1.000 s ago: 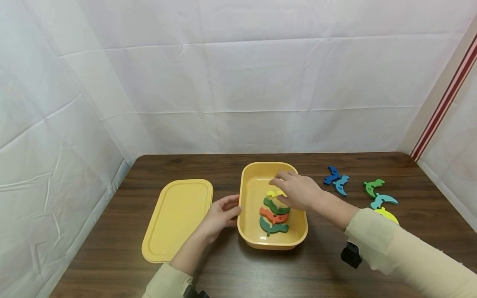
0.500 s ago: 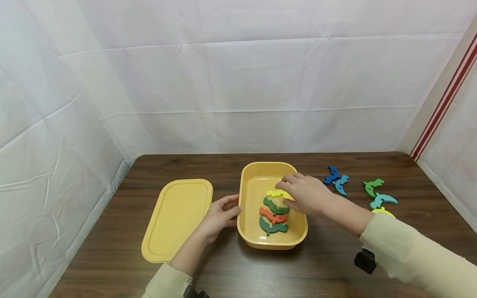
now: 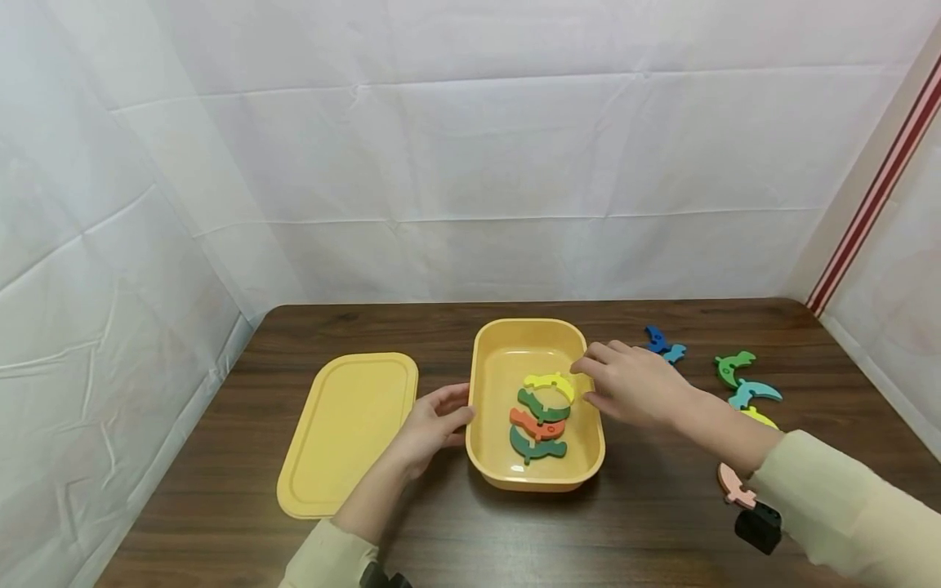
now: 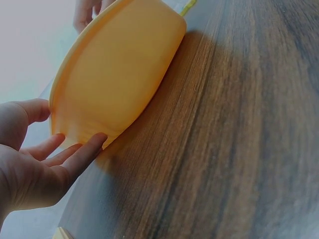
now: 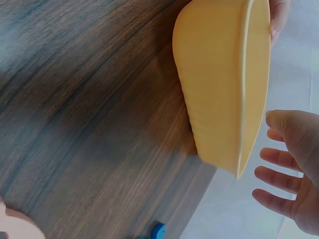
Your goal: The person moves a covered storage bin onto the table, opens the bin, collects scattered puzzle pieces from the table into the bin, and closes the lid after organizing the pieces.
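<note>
My right hand (image 3: 632, 384) holds nothing, fingers loosely parted over the tub's (image 3: 537, 485) right rim; my left hand (image 3: 432, 425), fingers spread, touches its left wall, probably steadying it. Four pieces (image 3: 547, 429) lie inside; the lid (image 3: 349, 433) lies aside, likely for access.

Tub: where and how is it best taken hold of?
Probably by the rim along its long sides, from left and right: the tub stands upright and tapers inward below that edge; the left hand touches one side, the right hand hovers by the other.
</note>
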Demonstrator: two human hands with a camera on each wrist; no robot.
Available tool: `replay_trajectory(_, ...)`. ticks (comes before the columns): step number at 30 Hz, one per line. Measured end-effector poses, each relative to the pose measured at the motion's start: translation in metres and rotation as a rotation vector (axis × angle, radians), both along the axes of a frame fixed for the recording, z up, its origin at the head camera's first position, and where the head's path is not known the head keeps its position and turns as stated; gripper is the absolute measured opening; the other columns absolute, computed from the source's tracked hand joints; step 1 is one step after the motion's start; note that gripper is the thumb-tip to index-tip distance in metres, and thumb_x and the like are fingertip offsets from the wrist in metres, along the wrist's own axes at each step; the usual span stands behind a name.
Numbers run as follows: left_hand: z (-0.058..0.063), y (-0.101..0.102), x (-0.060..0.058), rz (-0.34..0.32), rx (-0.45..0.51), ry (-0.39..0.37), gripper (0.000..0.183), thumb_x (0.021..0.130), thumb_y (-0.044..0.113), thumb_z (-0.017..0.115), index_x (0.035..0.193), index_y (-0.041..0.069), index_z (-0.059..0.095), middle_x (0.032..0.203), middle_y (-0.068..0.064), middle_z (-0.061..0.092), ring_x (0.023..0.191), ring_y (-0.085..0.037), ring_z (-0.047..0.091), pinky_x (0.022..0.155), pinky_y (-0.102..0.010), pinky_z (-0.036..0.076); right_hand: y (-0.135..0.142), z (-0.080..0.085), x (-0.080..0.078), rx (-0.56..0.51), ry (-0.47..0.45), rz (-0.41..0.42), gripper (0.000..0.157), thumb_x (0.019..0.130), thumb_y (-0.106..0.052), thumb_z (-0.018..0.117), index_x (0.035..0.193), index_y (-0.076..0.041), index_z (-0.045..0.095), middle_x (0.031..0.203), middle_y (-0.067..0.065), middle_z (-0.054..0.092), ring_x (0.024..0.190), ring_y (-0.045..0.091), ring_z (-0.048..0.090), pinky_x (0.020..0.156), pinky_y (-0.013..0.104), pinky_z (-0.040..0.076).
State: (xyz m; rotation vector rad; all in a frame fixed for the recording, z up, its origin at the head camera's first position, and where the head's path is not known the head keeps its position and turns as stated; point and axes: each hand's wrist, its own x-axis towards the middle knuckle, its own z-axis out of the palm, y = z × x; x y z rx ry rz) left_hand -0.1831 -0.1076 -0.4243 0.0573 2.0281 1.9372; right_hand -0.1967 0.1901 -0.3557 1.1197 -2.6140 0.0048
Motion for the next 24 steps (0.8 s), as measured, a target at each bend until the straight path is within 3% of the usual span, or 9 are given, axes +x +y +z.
replay_trajectory(8, -0.001, 0.000, 0.000, -0.004, 0.002, -0.002, 0.046, 0.090, 0.012, 0.056, 0.133, 0.002, 0.044, 0.134, -0.020, 0.047, 0.104, -0.023, 0.060, 0.080, -0.038, 0.054, 0.018, -0.001, 0.005, -0.036, 0.030, 0.009, 0.033, 0.077, -0.027, 0.073, 0.106, -0.013, 0.065, 0.096, 0.002, 0.061, 0.080, 0.018, 0.060, 0.065, 0.031, 0.053)
replay_trajectory(16, 0.000, 0.000, 0.000, 0.001, -0.002, -0.003, 0.046, 0.090, 0.011, 0.056, 0.133, 0.002, 0.044, 0.133, -0.021, 0.047, 0.103, -0.024, 0.060, 0.079, -0.038, 0.055, 0.026, -0.007, 0.017, -0.051, 0.021, -0.039, 0.031, 0.077, -0.027, 0.073, 0.105, -0.015, 0.064, 0.096, 0.001, 0.060, 0.081, 0.019, 0.058, 0.062, 0.031, 0.053)
replay_trajectory(24, 0.001, 0.000, 0.000, 0.003, 0.002, 0.002, 0.045, 0.090, 0.010, 0.056, 0.133, 0.002, 0.044, 0.133, -0.020, 0.048, 0.104, -0.025, 0.060, 0.078, -0.038, 0.055, 0.038, -0.010, 0.029, -0.068, 0.070, -0.060, 0.039, 0.073, -0.028, 0.076, 0.108, -0.016, 0.063, 0.098, 0.002, 0.060, 0.079, 0.018, 0.060, 0.056, 0.028, 0.052)
